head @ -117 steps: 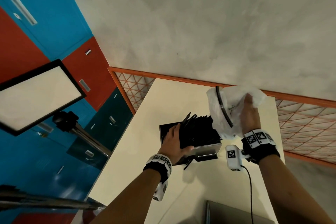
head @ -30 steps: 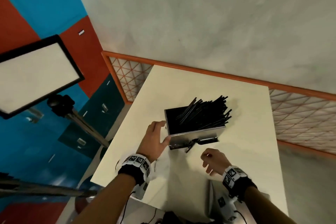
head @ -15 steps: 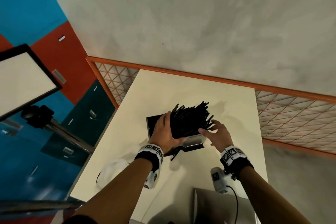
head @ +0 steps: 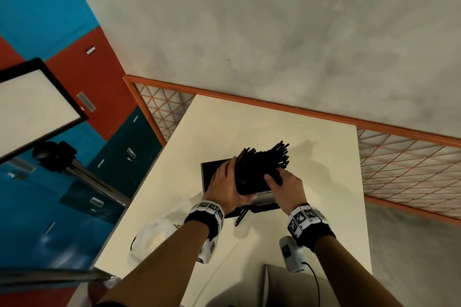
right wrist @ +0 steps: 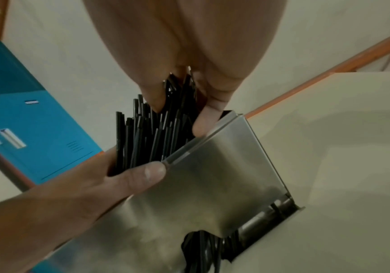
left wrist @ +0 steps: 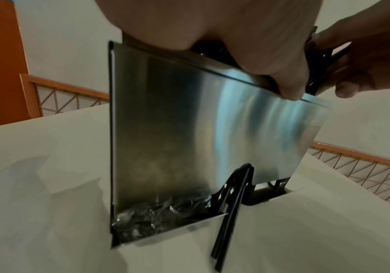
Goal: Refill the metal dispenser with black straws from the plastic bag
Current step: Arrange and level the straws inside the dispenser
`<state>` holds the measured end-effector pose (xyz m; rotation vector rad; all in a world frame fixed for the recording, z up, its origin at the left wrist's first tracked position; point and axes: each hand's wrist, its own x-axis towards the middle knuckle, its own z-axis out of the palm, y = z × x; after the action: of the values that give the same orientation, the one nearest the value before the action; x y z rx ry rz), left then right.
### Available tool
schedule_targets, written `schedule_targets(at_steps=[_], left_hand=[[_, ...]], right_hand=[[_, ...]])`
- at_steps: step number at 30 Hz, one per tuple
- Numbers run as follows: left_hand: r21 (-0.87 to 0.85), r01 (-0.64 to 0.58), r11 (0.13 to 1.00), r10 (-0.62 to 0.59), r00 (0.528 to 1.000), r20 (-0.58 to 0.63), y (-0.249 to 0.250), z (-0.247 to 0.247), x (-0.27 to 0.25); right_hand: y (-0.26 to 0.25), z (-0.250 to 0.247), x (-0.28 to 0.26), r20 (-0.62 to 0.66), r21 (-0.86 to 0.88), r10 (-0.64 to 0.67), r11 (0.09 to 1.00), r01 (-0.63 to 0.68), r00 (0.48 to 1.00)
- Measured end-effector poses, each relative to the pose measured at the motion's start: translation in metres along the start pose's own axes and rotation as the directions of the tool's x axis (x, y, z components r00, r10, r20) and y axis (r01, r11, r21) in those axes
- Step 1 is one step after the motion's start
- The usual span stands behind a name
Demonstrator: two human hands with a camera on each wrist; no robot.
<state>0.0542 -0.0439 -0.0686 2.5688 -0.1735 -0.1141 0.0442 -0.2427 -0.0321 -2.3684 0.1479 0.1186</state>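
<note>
Cream surface (head: pixel 311 147). Both hands clamp light, slippery, loose black straws (head: pixel 262 169) over shiny metal dispenser (left wrist: pixel 201 129): left hand (head: pixel 225 185), right hand (head: pixel 287 188). Best gripped mid-bundle.

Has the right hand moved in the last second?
Yes. The right hand has gone from the table's near edge up to the black straws in the metal dispenser.

Dim, even indoor light; soft shadows, wide-angle edge bending, blurred wrist views.
</note>
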Motion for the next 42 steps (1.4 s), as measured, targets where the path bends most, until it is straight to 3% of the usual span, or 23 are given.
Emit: schedule_targets(at_steps=[5, 9, 13, 18, 26, 37, 39, 42], left_hand=[[-0.021, 0.02, 1.0, -0.02, 0.999, 0.032, 0.002, -0.003, -0.001], [-0.016, 0.005, 1.0, -0.005, 1.0, 0.017, 0.0, 0.0, -0.001], [-0.014, 0.015, 1.0, -0.015, 1.0, 0.027, -0.002, 0.002, 0.0], [-0.051, 0.026, 0.998, -0.026, 1.0, 0.014, -0.001, 0.001, 0.0], [-0.175, 0.057, 0.983, -0.061, 0.998, -0.018, 0.002, -0.003, 0.0], [-0.244, 0.05, 0.968, -0.048, 0.999, 0.015, 0.016, -0.007, 0.017], [-0.207, 0.031, 0.978, -0.028, 0.999, 0.017, 0.022, -0.006, 0.02], [-0.11, -0.017, 0.994, 0.018, 1.0, 0.009, 0.028, -0.005, 0.021]], right_hand=[[-0.003, 0.001, 0.008, 0.15, 0.034, 0.066, 0.997, -0.072, 0.987], [-0.01, -0.004, 0.018, 0.265, -0.029, 0.006, 1.0, 0.002, 0.964], [-0.019, -0.006, 0.024, 0.3, -0.023, -0.038, 0.999, 0.047, 0.953], [-0.029, -0.008, 0.022, 0.247, 0.049, -0.084, 0.996, 0.075, 0.965], [-0.047, -0.017, 0.021, 0.177, 0.392, 0.039, 0.914, -0.106, 0.983], [-0.047, -0.03, 0.039, 0.076, 0.338, 0.096, 0.934, -0.117, 0.992], [-0.042, -0.031, 0.04, 0.074, 0.433, 0.157, 0.885, -0.173, 0.985], [-0.04, -0.03, 0.036, 0.045, 0.646, 0.299, 0.719, -0.256, 0.953]])
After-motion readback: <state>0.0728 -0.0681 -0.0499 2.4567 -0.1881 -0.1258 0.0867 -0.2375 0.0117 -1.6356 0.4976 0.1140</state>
